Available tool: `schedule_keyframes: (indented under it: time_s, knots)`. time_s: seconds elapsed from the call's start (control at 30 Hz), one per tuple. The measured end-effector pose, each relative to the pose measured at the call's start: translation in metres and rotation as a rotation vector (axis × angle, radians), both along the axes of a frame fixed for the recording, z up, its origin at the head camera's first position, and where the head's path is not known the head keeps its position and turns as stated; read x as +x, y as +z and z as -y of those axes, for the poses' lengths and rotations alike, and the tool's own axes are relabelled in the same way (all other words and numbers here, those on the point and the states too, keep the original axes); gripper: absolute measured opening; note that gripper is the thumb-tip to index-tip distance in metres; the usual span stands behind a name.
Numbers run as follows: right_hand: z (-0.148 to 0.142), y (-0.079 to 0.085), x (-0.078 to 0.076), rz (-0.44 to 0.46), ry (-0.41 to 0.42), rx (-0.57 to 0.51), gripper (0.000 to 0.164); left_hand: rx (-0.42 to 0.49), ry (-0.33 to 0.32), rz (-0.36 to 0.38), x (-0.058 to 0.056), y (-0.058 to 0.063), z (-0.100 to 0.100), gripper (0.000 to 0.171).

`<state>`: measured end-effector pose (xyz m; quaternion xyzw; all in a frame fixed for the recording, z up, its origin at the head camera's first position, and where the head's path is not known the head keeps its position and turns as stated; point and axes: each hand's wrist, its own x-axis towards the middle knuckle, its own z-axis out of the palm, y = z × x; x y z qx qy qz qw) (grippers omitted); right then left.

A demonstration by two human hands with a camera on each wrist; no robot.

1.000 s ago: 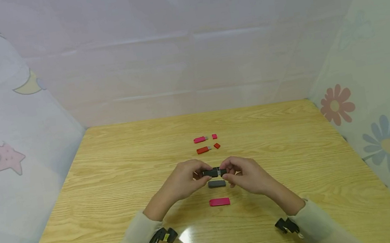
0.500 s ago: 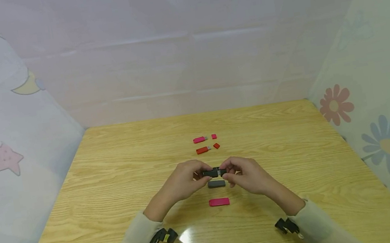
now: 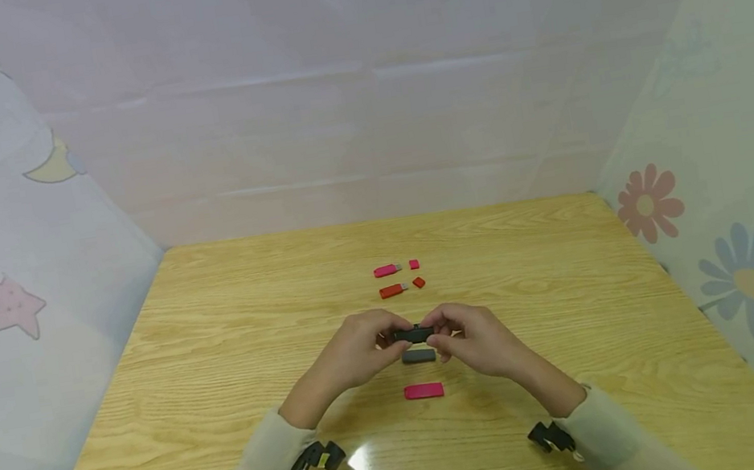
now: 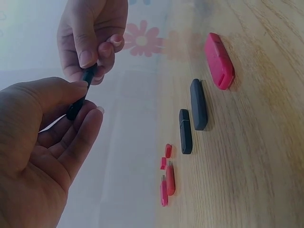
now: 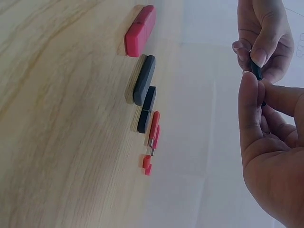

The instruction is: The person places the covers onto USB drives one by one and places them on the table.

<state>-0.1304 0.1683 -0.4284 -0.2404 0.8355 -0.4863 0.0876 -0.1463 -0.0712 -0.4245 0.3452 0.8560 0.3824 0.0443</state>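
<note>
My left hand [image 3: 365, 348] pinches one end of a black USB stick [image 3: 416, 335] between thumb and fingers. At the other end, my right hand [image 3: 465, 338] pinches its cap side, and no metal plug shows between the two parts. In the left wrist view this black stick is held up off the table. Another black USB stick [image 4: 185, 131], its seam visible, lies on the table behind the hands, mostly hidden in the head view. Nearer me lie a dark grey USB stick [image 3: 419, 356] and a pink one with rounded corners [image 3: 424, 392].
Further back on the wooden table [image 3: 246, 287] lie a red USB stick [image 3: 393, 291] and a pink USB stick [image 3: 386, 271], metal plugs bare. Beside them sit a red cap [image 3: 419, 282] and a pink cap [image 3: 414, 264]. Patterned sheets [image 3: 360, 124] enclose the table.
The right hand has moved slightly left, bringing the cap against the black stick's body. The metal plug, visible between them before, is now covered. The sticks on the table have not moved.
</note>
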Motion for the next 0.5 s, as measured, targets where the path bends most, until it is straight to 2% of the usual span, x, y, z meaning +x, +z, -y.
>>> schedule_keyframes:
  time_s: [0.5]
  knots:
    - [0.0017,0.0012,0.0004,0.006,-0.011,-0.022,0.017,-0.011,0.006,-0.03,0.0012,0.0034,-0.0049,0.018]
